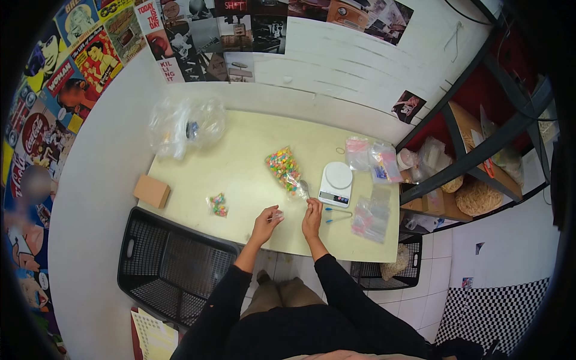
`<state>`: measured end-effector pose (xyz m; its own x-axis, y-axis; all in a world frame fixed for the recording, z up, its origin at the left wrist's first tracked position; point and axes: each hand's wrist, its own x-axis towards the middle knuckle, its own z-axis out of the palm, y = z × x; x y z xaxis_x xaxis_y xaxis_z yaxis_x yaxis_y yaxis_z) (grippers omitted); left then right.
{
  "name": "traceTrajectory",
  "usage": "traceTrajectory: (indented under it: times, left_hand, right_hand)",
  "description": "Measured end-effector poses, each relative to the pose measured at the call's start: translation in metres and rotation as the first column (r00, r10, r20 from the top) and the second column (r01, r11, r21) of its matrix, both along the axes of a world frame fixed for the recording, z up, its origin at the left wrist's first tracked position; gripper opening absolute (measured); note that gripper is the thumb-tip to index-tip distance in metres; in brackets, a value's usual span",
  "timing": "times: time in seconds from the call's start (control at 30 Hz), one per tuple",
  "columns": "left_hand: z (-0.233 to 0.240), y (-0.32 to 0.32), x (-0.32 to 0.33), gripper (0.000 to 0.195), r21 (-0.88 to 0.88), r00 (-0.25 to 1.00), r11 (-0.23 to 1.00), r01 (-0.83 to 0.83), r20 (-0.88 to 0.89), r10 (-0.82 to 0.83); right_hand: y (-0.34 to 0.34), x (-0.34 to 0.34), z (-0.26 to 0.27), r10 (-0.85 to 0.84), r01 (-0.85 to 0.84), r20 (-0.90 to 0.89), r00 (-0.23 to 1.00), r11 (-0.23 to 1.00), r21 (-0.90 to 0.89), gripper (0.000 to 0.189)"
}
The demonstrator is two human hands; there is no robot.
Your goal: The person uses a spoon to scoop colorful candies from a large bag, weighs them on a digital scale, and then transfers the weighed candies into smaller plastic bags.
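Note:
My left hand pinches a small clear plastic bag over the front part of the table. In my right hand is the handle of a metal spoon, its bowl against the open end of a large clear bag of colourful candy pieces. A white digital kitchen scale stands just right of the spoon. Below the scale lie tongs with blue tips. A small bag of the same candy rests on the table to the left of my hands.
Empty clear bags lie at the table's right, with more packs of bags behind. A bundle of clear plastic and a cardboard box are at left. A black plastic crate stands at the front left; a metal shelf is at right.

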<state>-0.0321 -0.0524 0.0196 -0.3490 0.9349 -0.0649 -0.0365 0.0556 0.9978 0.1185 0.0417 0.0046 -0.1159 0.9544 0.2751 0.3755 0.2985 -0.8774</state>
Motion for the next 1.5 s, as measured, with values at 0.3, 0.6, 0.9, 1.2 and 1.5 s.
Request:
traceTrajectory:
  times: [0.3, 0.6, 0.9, 1.2, 1.5]
  left_hand:
    - [-0.020, 0.074, -0.001, 0.028, -0.187, 0.974, 0.978, 0.088, 0.220, -0.045]
    - [-0.014, 0.078, 0.003, 0.030, -0.218, 0.949, 0.970, 0.107, 0.314, -0.034]
    - [-0.017, 0.078, 0.002, 0.029, -0.193, 0.949, 0.968, 0.161, 0.299, -0.098]
    - [-0.033, 0.052, 0.014, 0.021, -0.171, 0.990, 0.979, 0.109, 0.113, -0.090]
    - [-0.021, 0.049, 0.029, 0.023, -0.053, 0.928, 0.994, 0.095, -0.357, -0.108]
  right_hand:
    - [-0.003, -0.005, -0.008, 0.040, -0.041, -0.010, 0.999, 0.998, -0.046, 0.019]
    - [-0.016, -0.020, -0.020, -0.004, -0.079, -0.336, 0.942, 0.969, -0.234, 0.026]
    - [0.015, 0.004, -0.029, -0.287, -0.226, -0.696, 0.658, 0.807, -0.546, 0.029]
    - [0.023, 0.053, -0.011, -0.266, -0.143, -0.607, 0.749, 0.830, -0.540, 0.027]
    - [0.027, 0.101, 0.050, -0.123, -0.154, -0.471, 0.874, 0.848, -0.508, 0.032]
